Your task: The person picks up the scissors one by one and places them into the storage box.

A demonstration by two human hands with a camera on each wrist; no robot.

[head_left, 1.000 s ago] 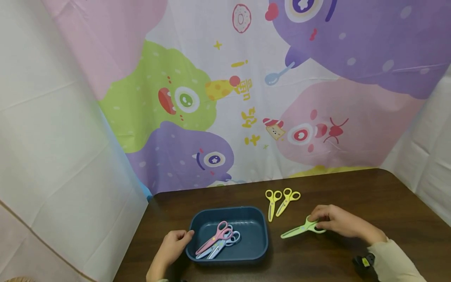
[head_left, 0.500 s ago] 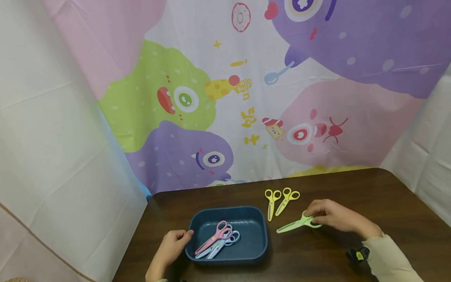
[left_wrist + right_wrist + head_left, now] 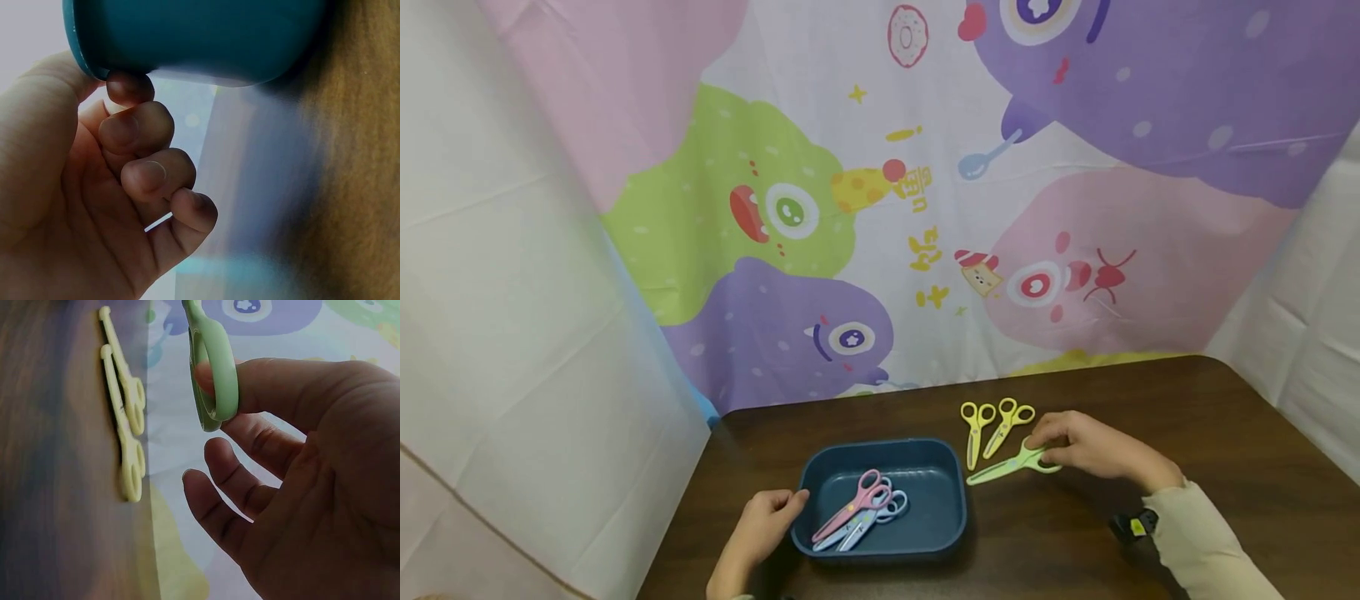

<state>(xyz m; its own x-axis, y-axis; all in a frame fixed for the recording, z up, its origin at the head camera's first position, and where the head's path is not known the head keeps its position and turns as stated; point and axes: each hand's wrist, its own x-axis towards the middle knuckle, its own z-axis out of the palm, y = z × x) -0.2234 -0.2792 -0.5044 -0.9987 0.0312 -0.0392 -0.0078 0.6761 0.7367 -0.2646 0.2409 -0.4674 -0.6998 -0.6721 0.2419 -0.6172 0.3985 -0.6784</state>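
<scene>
My left hand (image 3: 762,527) pinches the left rim of a dark blue rectangular box (image 3: 936,504), thumb and index finger meeting at its edge in the left wrist view. Light green scissors (image 3: 1004,468) are held by the handle loops in my right hand (image 3: 1093,447), blades pointing left toward the box's right rim. In the right wrist view, the thumb reaches into a loop of the green handle (image 3: 225,378) while the lower fingers stay loosely bent. Inside the box, pink scissors (image 3: 853,510) lie across light blue scissors (image 3: 865,527), partly hiding them.
Two yellow scissors (image 3: 974,433) (image 3: 1002,437) lie side by side on the dark wooden table (image 3: 1045,550), behind the green ones. A cartoon-printed cloth (image 3: 947,350) hangs along the table's back edge. White cloth walls (image 3: 550,333) flank both sides.
My right hand has carried the green scissors left and slightly back, bringing the blade tips close to the box. The left hand and the box have stayed in place.
</scene>
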